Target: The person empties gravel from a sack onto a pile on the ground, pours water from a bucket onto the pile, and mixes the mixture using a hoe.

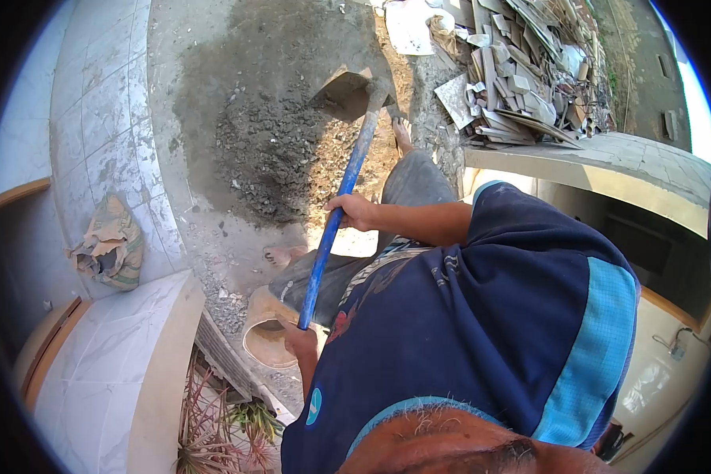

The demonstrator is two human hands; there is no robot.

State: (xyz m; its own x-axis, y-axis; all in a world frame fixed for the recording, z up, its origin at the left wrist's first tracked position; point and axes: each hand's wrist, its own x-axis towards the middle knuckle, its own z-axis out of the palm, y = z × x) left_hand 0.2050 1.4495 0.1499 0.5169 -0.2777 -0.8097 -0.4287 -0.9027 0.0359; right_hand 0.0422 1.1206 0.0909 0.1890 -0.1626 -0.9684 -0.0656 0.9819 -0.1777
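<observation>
My right hand (pixel 354 212) is wrapped round the middle of a blue handle (pixel 328 245). My left hand (pixel 300 341) grips the same handle near its lower end. At the far end of the handle is the wide metal blade (pixel 346 93) of a hoe, over a heap of grey gravelly mix (pixel 268 150). One bare foot (pixel 403 134) stands beside the hoe head, the other bare foot (pixel 283 254) near the heap's lower edge. A round dusty bucket (pixel 268 344) sits by my leg, just left of my left hand.
Broken tiles and boards (pixel 521 87) are piled at the upper right, with a white sack (pixel 408 28) beside them. A crumpled sack (pixel 110 245) lies on the tiled floor (pixel 107 118) at left. Plants (pixel 213 426) and a low tiled wall (pixel 118 355) are at the lower left.
</observation>
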